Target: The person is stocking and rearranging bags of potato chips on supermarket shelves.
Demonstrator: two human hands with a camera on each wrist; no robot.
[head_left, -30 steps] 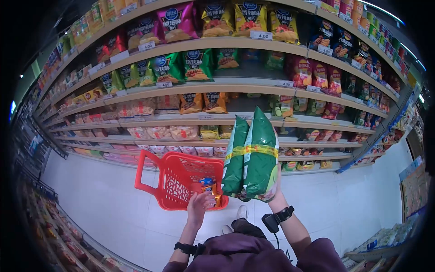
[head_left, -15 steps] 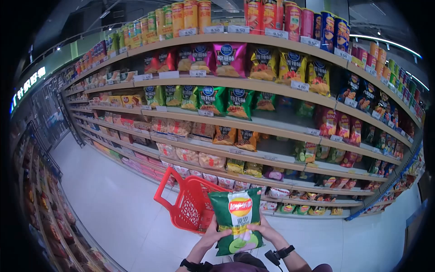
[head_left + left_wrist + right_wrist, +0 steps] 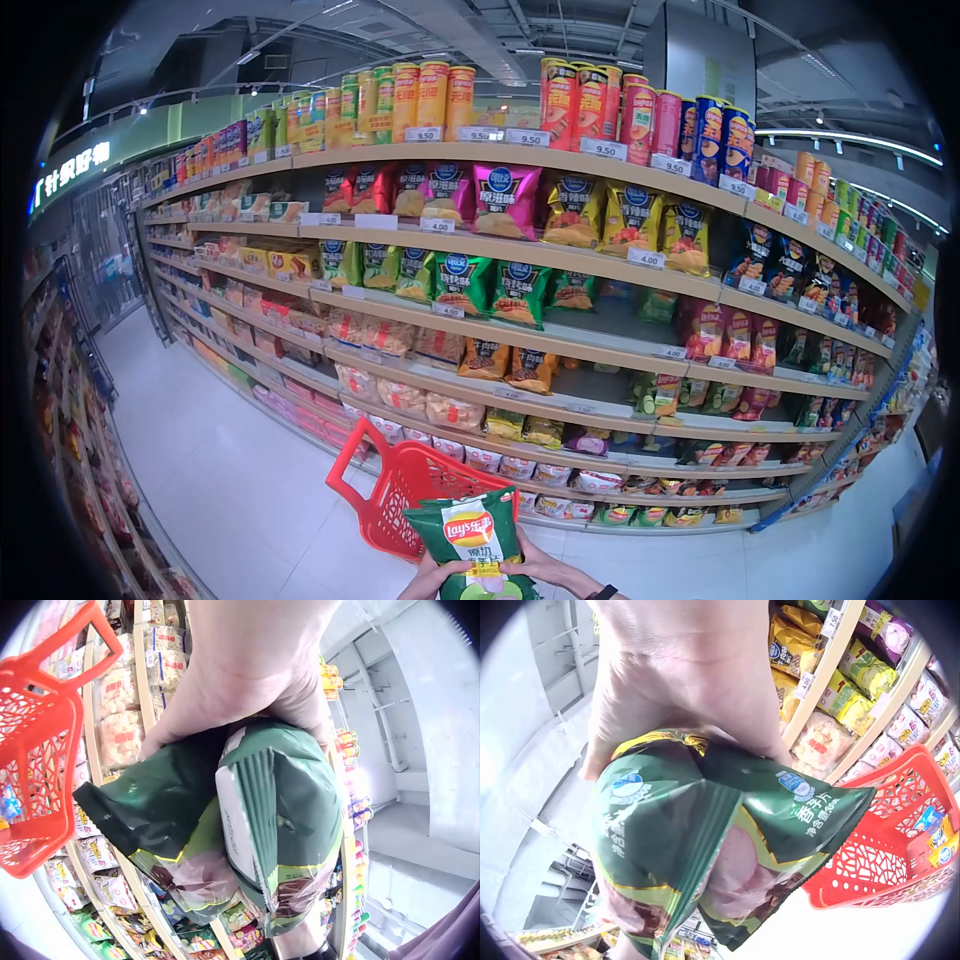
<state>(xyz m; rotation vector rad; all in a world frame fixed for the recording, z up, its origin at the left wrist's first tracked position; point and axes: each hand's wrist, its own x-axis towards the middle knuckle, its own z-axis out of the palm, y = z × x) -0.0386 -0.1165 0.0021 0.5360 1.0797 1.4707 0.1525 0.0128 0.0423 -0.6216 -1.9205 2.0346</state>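
A person's two hands held two green Lay's bags (image 3: 475,535) low in front of the body, one bag behind the other. The left hand (image 3: 436,578) gripped their left side, its thumb across the front bag's face; the right hand (image 3: 541,567) gripped the right side, its thumb there as well. Both hands were partly open, spread wide enough to span the pair and curved round it. Close to the right hand, a yellow strip (image 3: 664,737) crossed the bags, and their crimped ends spread apart beyond the hands.

Just past the hands and to their left was a red shopping basket (image 3: 396,490), its handle (image 3: 350,458) on the side away from the bags, which hid part of it. Blue and orange packets (image 3: 939,834) lay inside.

Farther ahead, above the hands, rose a long snack shelf (image 3: 590,262). Chip tubes (image 3: 575,105) stood along its top, most with price tags below reading 9.50. Under them came a magenta bag (image 3: 505,203) and yellow bags (image 3: 630,220), then bright green bags (image 3: 490,290) and, lower, orange bags (image 3: 507,364). Far to the hands' left glowed a sign (image 3: 75,172) with white characters.
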